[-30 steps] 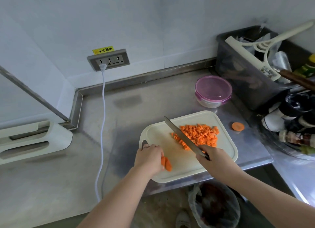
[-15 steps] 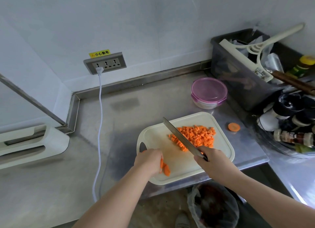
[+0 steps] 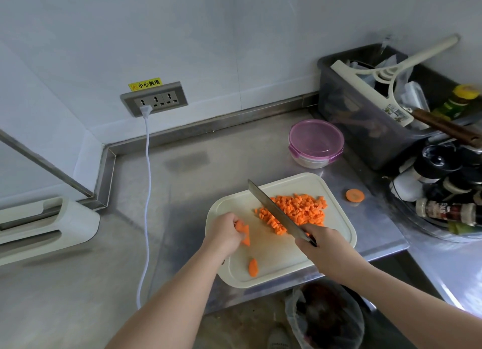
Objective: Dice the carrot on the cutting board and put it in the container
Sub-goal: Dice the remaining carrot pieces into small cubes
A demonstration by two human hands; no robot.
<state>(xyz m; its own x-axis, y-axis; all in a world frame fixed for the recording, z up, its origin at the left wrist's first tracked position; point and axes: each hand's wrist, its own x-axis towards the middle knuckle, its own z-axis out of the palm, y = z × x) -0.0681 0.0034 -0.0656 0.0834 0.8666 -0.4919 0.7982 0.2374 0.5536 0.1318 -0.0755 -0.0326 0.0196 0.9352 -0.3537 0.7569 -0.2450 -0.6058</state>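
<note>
Pinching a wedge of carrot (image 3: 245, 235) in curled fingers, the left hand (image 3: 225, 230) holds it at the left side of the cutting board (image 3: 287, 267). Its narrow end points down toward the near edge and its long axis runs far to near. Half a second ago two pieces sat together under that hand. Now a loose piece (image 3: 253, 267) lies alone by the board's front edge, lengthwise far to near as well. My guess is that the pieces are being parted so each can be cut singly, so a little dicing is left.

The diced heap (image 3: 300, 210) covers the board's far right. Over its left fringe hangs the knife (image 3: 273, 210), its tip aimed far-left and its handle wrapped in the right hand (image 3: 323, 247). The container (image 3: 315, 142) stands beyond the board on the bench (image 3: 182, 181), its pink lid still on. A round slice (image 3: 354, 195) lies on the bench, just right of the board.
</note>
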